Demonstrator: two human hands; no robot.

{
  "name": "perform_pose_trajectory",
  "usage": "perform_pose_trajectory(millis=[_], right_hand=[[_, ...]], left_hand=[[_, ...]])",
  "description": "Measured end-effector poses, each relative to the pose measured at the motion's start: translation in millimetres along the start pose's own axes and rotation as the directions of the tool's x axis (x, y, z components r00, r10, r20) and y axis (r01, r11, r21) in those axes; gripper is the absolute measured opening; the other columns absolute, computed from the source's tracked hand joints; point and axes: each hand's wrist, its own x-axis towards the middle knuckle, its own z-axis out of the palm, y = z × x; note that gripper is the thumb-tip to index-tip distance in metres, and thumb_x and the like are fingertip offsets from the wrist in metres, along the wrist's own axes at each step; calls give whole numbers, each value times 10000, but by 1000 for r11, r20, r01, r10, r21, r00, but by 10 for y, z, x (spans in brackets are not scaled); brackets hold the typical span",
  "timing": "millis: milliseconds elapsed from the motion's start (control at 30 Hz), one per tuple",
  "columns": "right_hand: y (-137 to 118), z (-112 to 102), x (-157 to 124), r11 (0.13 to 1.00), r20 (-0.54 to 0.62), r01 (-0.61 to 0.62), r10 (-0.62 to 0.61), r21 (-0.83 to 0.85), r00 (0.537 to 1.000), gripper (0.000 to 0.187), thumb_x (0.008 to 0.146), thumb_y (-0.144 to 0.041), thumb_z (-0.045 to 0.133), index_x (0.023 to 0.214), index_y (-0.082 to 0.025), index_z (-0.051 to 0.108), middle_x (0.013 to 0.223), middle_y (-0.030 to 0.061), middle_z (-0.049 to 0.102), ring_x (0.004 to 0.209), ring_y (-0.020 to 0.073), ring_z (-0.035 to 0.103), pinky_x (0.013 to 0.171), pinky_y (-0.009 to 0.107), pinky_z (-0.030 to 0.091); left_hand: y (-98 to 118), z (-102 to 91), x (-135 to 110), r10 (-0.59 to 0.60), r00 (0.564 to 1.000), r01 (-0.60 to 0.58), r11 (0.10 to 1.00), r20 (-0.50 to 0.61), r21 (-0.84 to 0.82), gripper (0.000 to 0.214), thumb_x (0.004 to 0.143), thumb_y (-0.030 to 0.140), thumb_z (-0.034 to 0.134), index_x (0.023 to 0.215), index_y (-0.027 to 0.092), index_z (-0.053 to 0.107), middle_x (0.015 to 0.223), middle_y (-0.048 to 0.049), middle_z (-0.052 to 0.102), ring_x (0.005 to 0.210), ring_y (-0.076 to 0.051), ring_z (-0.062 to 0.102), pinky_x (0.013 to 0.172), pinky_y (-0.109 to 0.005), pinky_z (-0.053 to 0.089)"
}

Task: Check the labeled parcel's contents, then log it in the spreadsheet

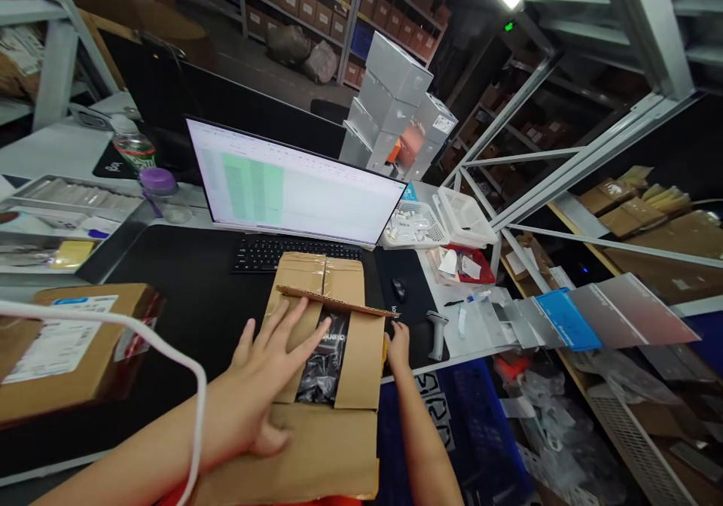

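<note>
A brown cardboard box (359,370) stands in front of me with its flaps partly folded in. Through the gap between the flaps shows a black plastic-wrapped package (323,367) with pale lettering. My left hand (271,367) lies over the box's left side, fingers spread, the fingertips by a raised flap edge. At the box's right side is my right hand (398,345), its fingers curled against the edge and partly hidden. Strips of yellow show along that right edge.
Behind the box are a keyboard (254,256) and a lit monitor (294,190). A mouse (398,289) and a barcode scanner (437,334) lie to the right. Another taped box (73,340) sits left, with a white cable (199,385) crossing nearby. A blue crate (480,423) stands below right.
</note>
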Motion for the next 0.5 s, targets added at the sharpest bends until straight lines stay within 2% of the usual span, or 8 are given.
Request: perform_pose_trajectory(millis=[67, 133, 200, 267, 300, 367, 433, 500], right_hand=[[-59, -208, -58, 994, -59, 96, -93, 59, 994, 316, 1041, -359, 496, 1160, -149, 700, 1195, 144, 684, 1029, 224, 675, 927, 423, 573], [-180, -442, -229, 967, -98, 234, -224, 104, 970, 378, 1037, -324, 388, 1074, -181, 736, 1165, 150, 701, 1101, 244, 664, 988, 437, 547], [-395, -641, -470, 883, -49, 449, -446, 136, 894, 270, 989, -369, 501, 981, -262, 749, 1143, 85, 730, 1174, 244, 647, 1046, 440, 517], [-681, -782, -682, 559, 151, 817, -828, 143, 541, 210, 970, -403, 585, 1038, -273, 735, 1230, 82, 721, 1299, 248, 589, 1125, 461, 459], [-824, -839, -750, 398, 233, 905, -904, 152, 359, 205, 968, -422, 617, 1053, -268, 724, 1245, 73, 719, 1341, 237, 562, 1171, 454, 415], [-1046, -959, -795, 241, 283, 960, -939, 140, 194, 206, 987, -432, 626, 1036, -245, 696, 1179, 51, 732, 1341, 213, 562, 1232, 442, 331], [-1124, -1117, -747, 233, 212, 966, -955, 108, 207, 202, 998, -413, 607, 943, -227, 665, 1049, 36, 736, 1239, 199, 620, 1225, 425, 335], [-1057, -1301, -668, 325, 121, 943, -941, 66, 316, 190, 999, -354, 585, 868, -222, 629, 942, 31, 718, 1090, 183, 668, 1171, 408, 394]], left_hand=[[-51, 26, 79, 10, 1000, -10, 999, 9, -33, 1292, 334, 497, 946, 1538, 371, 493, 1772, -158, 83, 1573, -578, 99, 1154, -799, 300], [-78, 38, 123, 12, 998, -16, 998, -58, -59, 999, 443, 543, 945, 1384, 368, 658, 1770, -120, 144, 1578, -559, 124, 1142, -742, 388], [-70, 53, 136, -2, 986, -8, 998, -168, -57, 636, 608, 441, 895, 1218, 337, 748, 1746, -90, 249, 1583, -497, 193, 1172, -669, 416], [-46, 72, 130, 11, 967, -25, 998, -255, -53, 443, 709, 332, 806, 1149, 303, 753, 1725, -83, 299, 1576, -442, 258, 1203, -621, 413], [-35, 77, 121, 27, 959, -45, 997, -282, -56, 416, 736, 312, 767, 1150, 289, 741, 1726, -86, 287, 1571, -427, 280, 1212, -606, 412], [-23, 63, 92, 37, 950, -65, 995, -311, -81, 431, 782, 318, 699, 1211, 276, 698, 1742, -94, 226, 1562, -400, 316, 1212, -572, 427], [-24, 8, 48, 4, 949, -50, 989, -316, -137, 453, 833, 348, 630, 1279, 275, 639, 1749, -93, 188, 1563, -368, 333, 1205, -528, 447], [-32, -75, -11, -82, 942, 8, 975, -325, -222, 432, 883, 358, 547, 1306, 278, 589, 1738, -86, 219, 1569, -335, 332, 1217, -511, 434]])
